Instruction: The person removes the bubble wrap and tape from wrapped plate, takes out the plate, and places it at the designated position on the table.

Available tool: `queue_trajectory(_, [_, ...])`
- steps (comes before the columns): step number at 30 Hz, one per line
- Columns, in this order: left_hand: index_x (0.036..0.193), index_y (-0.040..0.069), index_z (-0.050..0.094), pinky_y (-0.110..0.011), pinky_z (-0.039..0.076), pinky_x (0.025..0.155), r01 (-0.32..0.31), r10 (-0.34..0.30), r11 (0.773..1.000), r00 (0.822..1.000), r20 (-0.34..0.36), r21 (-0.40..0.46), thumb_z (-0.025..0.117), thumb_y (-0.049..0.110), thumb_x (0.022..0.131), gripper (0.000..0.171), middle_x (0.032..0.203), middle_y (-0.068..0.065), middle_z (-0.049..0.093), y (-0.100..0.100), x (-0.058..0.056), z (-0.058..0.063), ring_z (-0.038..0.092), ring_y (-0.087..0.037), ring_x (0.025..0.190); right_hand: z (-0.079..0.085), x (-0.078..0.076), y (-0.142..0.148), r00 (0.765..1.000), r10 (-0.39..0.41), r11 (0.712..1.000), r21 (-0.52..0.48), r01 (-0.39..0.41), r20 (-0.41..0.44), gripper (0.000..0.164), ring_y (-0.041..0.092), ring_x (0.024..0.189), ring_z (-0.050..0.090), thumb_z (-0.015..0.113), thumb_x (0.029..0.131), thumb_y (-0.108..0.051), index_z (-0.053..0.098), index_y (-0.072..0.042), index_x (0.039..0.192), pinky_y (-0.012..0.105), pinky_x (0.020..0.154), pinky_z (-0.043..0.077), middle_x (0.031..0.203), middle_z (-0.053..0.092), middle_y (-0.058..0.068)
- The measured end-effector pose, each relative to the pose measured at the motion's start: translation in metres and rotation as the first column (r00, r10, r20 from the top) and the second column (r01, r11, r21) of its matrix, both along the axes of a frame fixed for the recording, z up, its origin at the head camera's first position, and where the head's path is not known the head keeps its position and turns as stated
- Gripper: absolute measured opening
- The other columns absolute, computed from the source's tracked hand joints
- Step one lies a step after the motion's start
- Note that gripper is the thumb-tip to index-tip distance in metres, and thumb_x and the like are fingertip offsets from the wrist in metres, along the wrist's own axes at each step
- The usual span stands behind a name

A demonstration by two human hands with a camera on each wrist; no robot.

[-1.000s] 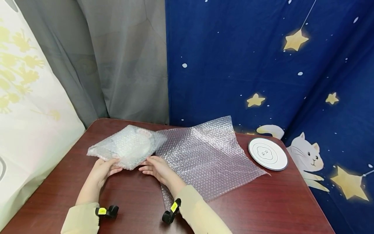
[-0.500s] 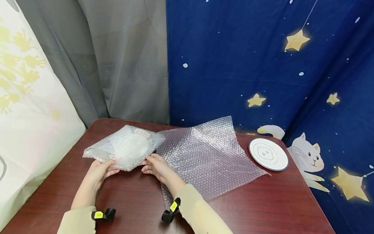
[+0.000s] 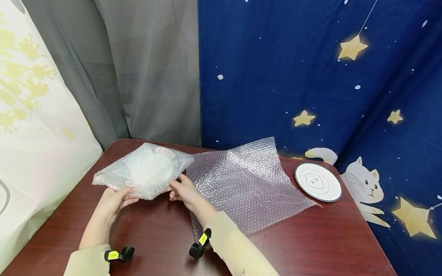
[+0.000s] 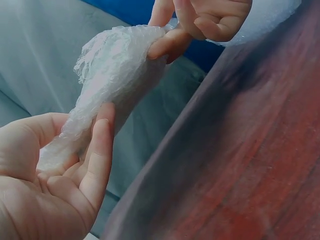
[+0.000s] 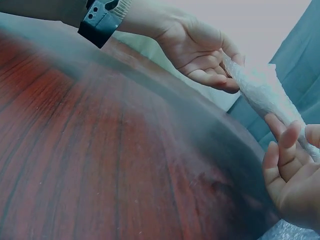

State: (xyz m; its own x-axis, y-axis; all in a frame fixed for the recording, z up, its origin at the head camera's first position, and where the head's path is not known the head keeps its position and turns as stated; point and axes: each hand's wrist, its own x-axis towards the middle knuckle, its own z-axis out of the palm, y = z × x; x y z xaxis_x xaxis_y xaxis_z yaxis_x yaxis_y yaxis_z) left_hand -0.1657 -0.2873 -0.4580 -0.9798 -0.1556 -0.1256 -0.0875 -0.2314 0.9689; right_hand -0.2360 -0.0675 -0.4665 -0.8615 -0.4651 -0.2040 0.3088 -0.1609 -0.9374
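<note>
A bubble-wrapped bundle (image 3: 148, 168), with a pale round shape showing through the film, is held up over the left part of the table. My left hand (image 3: 114, 201) pinches its near left edge, thumb on top and fingers beneath. On the near right edge my right hand (image 3: 186, 191) grips it between thumb and fingers. The left wrist view shows the bundle (image 4: 115, 70) from its side, raised off the tabletop, with both hands on it. In the right wrist view the wrap (image 5: 265, 92) runs between the two hands.
A loose sheet of bubble wrap (image 3: 241, 188) lies spread on the dark red table (image 3: 310, 245), right of the bundle. Beyond it, near the right edge, is a white plate (image 3: 317, 182) with a dark rim. Grey and blue curtains (image 3: 262, 76) hang behind the table.
The bundle and both hands have shifted a little to the left and upward, and the bundle's face is tilted more toward the head camera. The loose sheet and plate stay put.
</note>
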Motion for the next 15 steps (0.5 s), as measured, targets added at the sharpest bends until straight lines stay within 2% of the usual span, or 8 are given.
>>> queue_trajectory(4, [0.106, -0.002, 0.046, -0.030, 0.056, 0.067, -0.004, 0.004, 1.000, 1.000, -0.031, 0.000, 0.058, -0.004, 0.092, 0.019, 0.088, 0.001, 0.060, 0.001, 0.001, 0.004, 0.067, -0.012, 0.069, 0.003, -0.003, -0.002, 1.000, -0.013, 1.000, 0.008, 0.013, -0.014, 0.014, 0.007, 0.046, 0.049, 0.056, 0.097, -0.016, 0.052, -0.006, 0.106, 0.024, 0.053, 0.048, 0.069, 0.064, 0.004])
queue_trajectory(15, [0.107, 0.001, 0.047, -0.031, 0.056, 0.067, 0.019, -0.024, 0.999, 0.996, -0.088, -0.051, 0.059, -0.002, 0.092, 0.018, 0.090, 0.002, 0.060, 0.004, 0.003, 0.008, 0.067, -0.012, 0.072, 0.013, 0.000, 0.001, 0.999, -0.050, 0.999, 0.016, 0.051, -0.016, 0.011, 0.007, 0.042, 0.037, 0.057, 0.093, -0.008, 0.047, -0.006, 0.095, 0.024, 0.049, 0.041, 0.068, 0.059, 0.004])
